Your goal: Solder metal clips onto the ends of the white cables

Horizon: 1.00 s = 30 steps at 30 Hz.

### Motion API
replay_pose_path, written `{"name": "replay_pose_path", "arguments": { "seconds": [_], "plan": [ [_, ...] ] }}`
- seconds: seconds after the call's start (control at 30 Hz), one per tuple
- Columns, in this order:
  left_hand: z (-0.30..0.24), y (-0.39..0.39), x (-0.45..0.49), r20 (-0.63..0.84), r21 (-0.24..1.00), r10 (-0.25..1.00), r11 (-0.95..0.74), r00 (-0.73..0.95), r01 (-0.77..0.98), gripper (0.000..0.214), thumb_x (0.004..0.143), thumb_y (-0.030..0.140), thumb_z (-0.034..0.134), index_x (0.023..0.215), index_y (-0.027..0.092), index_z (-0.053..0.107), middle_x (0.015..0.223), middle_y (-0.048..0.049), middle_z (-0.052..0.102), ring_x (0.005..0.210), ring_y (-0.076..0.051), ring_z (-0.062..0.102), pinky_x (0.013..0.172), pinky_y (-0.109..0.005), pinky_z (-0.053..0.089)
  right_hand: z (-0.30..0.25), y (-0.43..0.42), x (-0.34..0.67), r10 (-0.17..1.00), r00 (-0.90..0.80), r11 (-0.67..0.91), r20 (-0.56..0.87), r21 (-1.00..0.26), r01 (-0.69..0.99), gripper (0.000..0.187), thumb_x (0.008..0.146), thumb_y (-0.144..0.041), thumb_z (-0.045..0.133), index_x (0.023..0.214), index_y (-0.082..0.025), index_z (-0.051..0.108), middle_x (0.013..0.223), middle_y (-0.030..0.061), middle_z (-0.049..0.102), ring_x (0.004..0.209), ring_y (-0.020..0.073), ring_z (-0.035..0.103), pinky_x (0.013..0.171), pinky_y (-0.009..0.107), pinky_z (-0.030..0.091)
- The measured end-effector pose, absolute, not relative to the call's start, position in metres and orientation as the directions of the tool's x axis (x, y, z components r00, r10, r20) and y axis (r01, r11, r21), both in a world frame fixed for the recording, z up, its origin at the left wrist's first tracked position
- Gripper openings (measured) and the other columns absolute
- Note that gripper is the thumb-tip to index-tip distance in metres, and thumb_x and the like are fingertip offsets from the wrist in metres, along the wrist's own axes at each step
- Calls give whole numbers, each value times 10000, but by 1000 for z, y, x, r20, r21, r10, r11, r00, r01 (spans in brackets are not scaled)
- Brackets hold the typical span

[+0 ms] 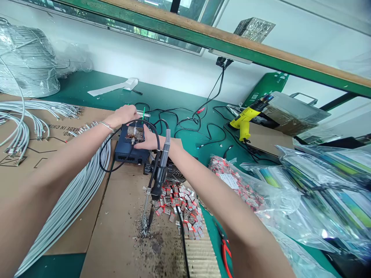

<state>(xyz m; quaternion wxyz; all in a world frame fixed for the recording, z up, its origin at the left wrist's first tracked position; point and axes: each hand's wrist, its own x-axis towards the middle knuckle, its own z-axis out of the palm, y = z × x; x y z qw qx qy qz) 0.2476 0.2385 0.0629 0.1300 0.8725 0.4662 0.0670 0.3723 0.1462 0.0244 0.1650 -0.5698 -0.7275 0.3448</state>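
Observation:
A dark blue solder feeder box [127, 153] with a clear-fronted metal mechanism on top stands at the back of the cardboard. Behind that mechanism my left hand [126, 115] has its fingers curled, beside a thin green stick [143, 112] and a silvery cylinder; what the fingertips grip is hidden. My right hand [152, 139] clasps the right side of the feeder, thumb in front and index finger raised, the other fingers out of sight. In front, a soldering iron [160, 177] points down in its stand, its feed tube alongside. Grey solder bits lie under its tip.
Small metal pieces with red parts [185, 210] are heaped right of the iron. Bundled white cables [78, 197] lie left. Red-handled pliers [225, 251], a bag of red-and-metal pieces [232, 181] and a yellow heat gun [245, 120] lie right. A shelf edge [203, 33] crosses above.

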Motion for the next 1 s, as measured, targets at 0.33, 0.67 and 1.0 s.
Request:
{"name": "replay_pose_path", "arguments": {
  "seconds": [0.33,0.67,1.0],
  "plan": [
    [78,246,252,53,256,848,-522,527,814,270,790,360,539,648,155,643,462,-75,554,732,-290,617,662,-308,418,30,140,370,942,-203,-19,-268,-645,764,1168,660,-380,676,1399,23,-135,1469,266,146,1313,361,289,1073,427,271],
    [79,252,256,-6,253,849,-511,529,822,316,810,386,508,766,121,674,561,-107,630,792,-291,608,693,-344,438,29,144,371,927,-229,-20,-296,-650,759,1178,632,-359,705,1417,-18,-105,1497,234,50,1326,346,272,1106,401,210],
    [80,260,258,16,330,847,-506,531,797,240,765,352,567,664,146,640,462,-53,552,711,-251,590,612,-303,411,27,144,374,926,-259,7,-274,-675,738,1181,645,-390,698,1416,-35,-122,1480,230,156,1314,345,299,1101,437,213]
  ]
}}
